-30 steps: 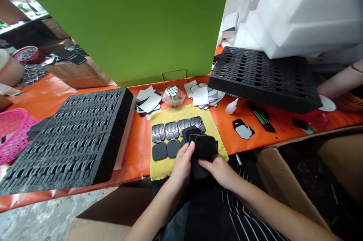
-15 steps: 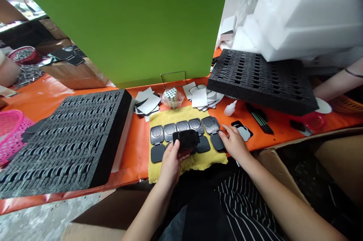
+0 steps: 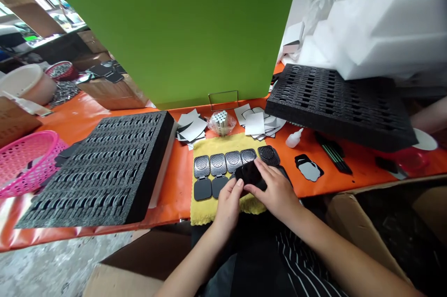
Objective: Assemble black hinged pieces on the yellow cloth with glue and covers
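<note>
My left hand [image 3: 228, 201] pinches the near-left edge of a dark glossy square case [image 3: 250, 173] between thumb and fingers. On its right side, my right hand [image 3: 277, 192] grips the same case, thumb in front and fingers over the far edge. Beneath both hands a yellow cloth [image 3: 202, 211] bears a row of opened, hinged black cases. Their upper halves have a grid-patterned face, such as the leftmost opened case [image 3: 201, 166]; the lower halves are plain and flat. The hands and held case hide several lower halves on the right.
Slotted black foam trays stand left [image 3: 104, 162] and right [image 3: 331, 101]. Behind the cloth lie white paper cut-outs [image 3: 192, 127] and a bag of metal rods [image 3: 221, 122]. A small white bottle [image 3: 294, 138], cut-outs [image 3: 309, 169] and a pink basket [image 3: 31, 157] are also around.
My right hand has left the rightmost opened case and come onto the dark case in my left hand. The held case has tilted. The whole view has shifted slightly.
</note>
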